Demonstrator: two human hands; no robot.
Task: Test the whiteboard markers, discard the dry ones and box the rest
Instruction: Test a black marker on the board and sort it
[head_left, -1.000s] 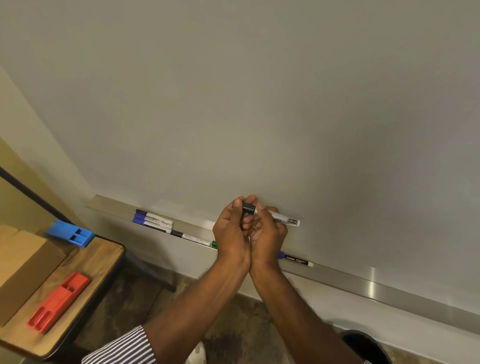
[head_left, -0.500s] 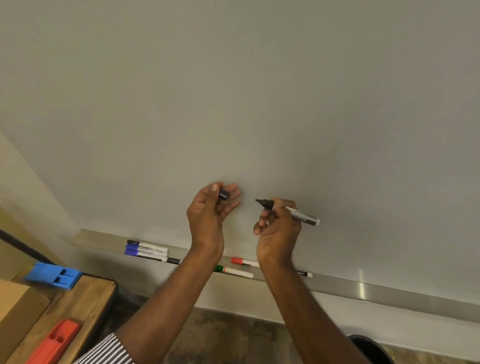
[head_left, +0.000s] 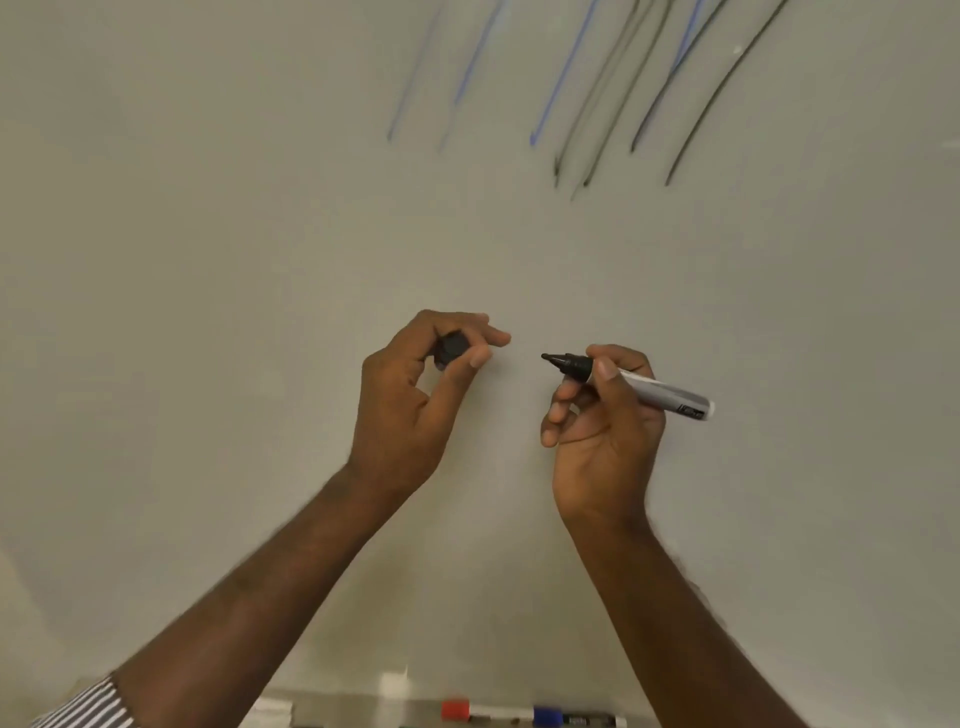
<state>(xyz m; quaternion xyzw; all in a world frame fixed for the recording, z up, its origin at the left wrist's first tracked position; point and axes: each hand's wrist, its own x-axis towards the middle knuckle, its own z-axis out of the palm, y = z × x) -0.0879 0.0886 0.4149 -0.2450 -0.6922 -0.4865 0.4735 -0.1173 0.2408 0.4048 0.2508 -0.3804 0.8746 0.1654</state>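
Head view: right hand (head_left: 602, 415) pinches uncapped black marker (head_left: 644, 387) centre-right, tip aimed left, in a writing grip, likely for a test stroke on the whiteboard (head_left: 208, 208). Left hand (head_left: 415, 400) pinches its cap (head_left: 451, 349) at centre, kept for recapping. Old strokes (head_left: 597, 88) upper right.

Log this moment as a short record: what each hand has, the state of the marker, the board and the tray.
left hand: holds the black cap in its fingertips
right hand: grips the black marker near its tip
marker: uncapped, tip pointing left, not visibly touching the board
whiteboard: blue and dark test strokes at the top
tray: red-capped marker and blue-capped marker lying in it
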